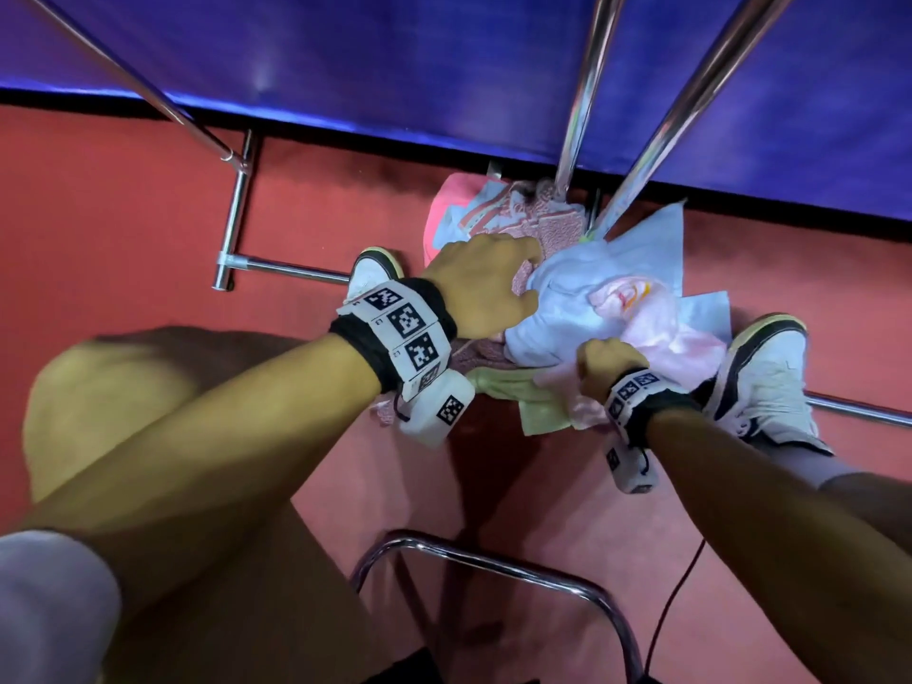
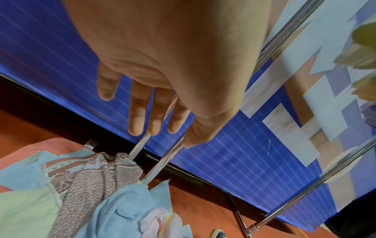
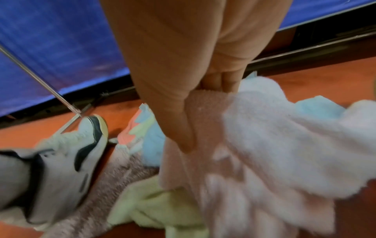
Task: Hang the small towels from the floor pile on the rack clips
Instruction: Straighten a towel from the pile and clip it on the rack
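A pile of small towels (image 1: 567, 269) lies on the red floor between my feet, at the foot of the rack's chrome poles (image 1: 587, 86). My right hand (image 1: 609, 365) grips an edge of a pale pink towel (image 1: 661, 333), bunched in my fist (image 3: 193, 96), and the pink towel (image 3: 264, 153) spreads to the right. My left hand (image 1: 483, 283) hovers over the pile with straight fingers (image 2: 138, 112) and holds nothing. Under it lie a mottled brown-pink towel (image 2: 91, 193), a light blue towel (image 2: 126, 209) and a pale green towel (image 2: 24, 212). No rack clips show clearly.
My shoes (image 1: 370, 274) (image 1: 770, 382) flank the pile. The rack's base bars (image 1: 237, 209) run along the floor in front of a blue sheet (image 1: 395, 66). A chrome tube frame (image 1: 493, 570) and a thin cable (image 1: 676, 599) lie near my legs.
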Demonstrator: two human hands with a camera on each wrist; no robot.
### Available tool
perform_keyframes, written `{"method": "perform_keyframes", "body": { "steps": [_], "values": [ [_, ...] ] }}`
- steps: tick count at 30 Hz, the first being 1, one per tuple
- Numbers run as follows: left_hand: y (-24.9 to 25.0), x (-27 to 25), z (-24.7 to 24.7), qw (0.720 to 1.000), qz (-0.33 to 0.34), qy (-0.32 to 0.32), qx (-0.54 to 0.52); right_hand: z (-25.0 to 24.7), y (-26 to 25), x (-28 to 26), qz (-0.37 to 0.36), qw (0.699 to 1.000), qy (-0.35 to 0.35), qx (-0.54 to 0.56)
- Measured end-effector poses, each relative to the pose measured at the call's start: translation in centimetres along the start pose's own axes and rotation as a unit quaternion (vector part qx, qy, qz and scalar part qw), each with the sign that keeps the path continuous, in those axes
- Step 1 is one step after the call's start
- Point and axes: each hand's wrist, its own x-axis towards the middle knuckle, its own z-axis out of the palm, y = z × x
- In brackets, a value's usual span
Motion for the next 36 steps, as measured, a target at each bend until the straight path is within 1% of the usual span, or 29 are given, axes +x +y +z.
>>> {"method": "perform_keyframes", "body": {
  "steps": [2, 4, 6, 9, 10, 13, 15, 17, 19, 21, 23, 25, 27, 30, 32, 33, 34, 35, 36],
  "values": [
    [0.2, -0.3, -0.1, 1.000, 0.004, -0.003, 0.000, -1.3, -0.1, -1.0, -0.020, 0.999, 0.013, 0.044],
    [0.5, -0.5, -0.3, 1.000, 0.007, -0.012, 0.013, -3.1, -0.3, -2.4, -0.048, 0.992, 0.044, 0.104],
    [0.9, -0.8, -0.4, 1.000, 0.020, -0.017, 0.015, -4.6, -0.8, -3.9, -0.084, 0.985, 0.082, 0.123],
    [1.5, -1.5, -0.6, 0.997, 0.062, -0.022, -0.038, -6.5, -2.2, -6.0, -0.126, 0.974, 0.111, 0.150],
    [1.9, -1.9, -0.9, 0.995, 0.081, -0.015, -0.058, -7.4, -2.3, -7.0, -0.151, 0.966, 0.122, 0.172],
    [2.9, -3.3, -1.8, 0.984, 0.123, -0.012, -0.125, -10.4, -2.6, -10.5, -0.238, 0.924, 0.174, 0.243],
    [3.3, -3.8, -2.2, 0.982, 0.108, -0.051, -0.148, -12.7, -2.7, -13.0, -0.268, 0.903, 0.196, 0.272],
    [3.5, -4.3, -2.6, 0.982, 0.083, -0.078, -0.148, -14.8, -2.8, -15.4, -0.276, 0.887, 0.232, 0.290],
    [3.9, -5.1, -3.2, 0.983, 0.085, -0.080, -0.145, -16.2, -2.5, -17.3, -0.272, 0.875, 0.262, 0.302],
    [4.3, -5.9, -4.1, 0.982, 0.088, -0.052, -0.158, -16.8, -2.3, -19.0, -0.259, 0.868, 0.293, 0.305],
    [4.3, -6.7, -5.1, 0.980, 0.098, -0.012, -0.174, -17.2, -2.2, -20.7, -0.257, 0.853, 0.318, 0.325],
    [4.1, -7.4, -6.0, 0.968, 0.113, 0.008, -0.223, -17.4, -2.1, -22.1, -0.244, 0.840, 0.333, 0.352],
    [4.1, -8.5, -6.8, 0.956, 0.130, 0.018, -0.264, -17.4, -2.0, -23.0, -0.230, 0.837, 0.356, 0.345],
    [4.6, -10.2, -7.4, 0.944, 0.157, 0.042, -0.288, -17.8, -2.2, -24.3, -0.217, 0.846, 0.371, 0.315],
    [4.9, -11.3, -7.3, 0.930, 0.169, 0.060, -0.322, -17.7, -2.5, -24.8, -0.219, 0.848, 0.376, 0.303],
    [4.9, -11.7, -7.2, 0.918, 0.172, 0.070, -0.350, -17.7, -2.6, -25.0, -0.216, 0.843, 0.383, 0.311],
    [5.0, -12.1, -6.9, 0.903, 0.169, 0.081, -0.387, -17.6, -2.8, -25.2, -0.216, 0.834, 0.390, 0.326],
    [5.0, -12.3, -6.5, 0.881, 0.167, 0.088, -0.433, -17.3, -2.9, -25.2, -0.216, 0.825, 0.396, 0.340],
    [5.1, -12.4, -5.9, 0.862, 0.163, 0.094, -0.471, -16.9, -3.0, -25.2, -0.207, 0.824, 0.396, 0.348]
  ]
}}
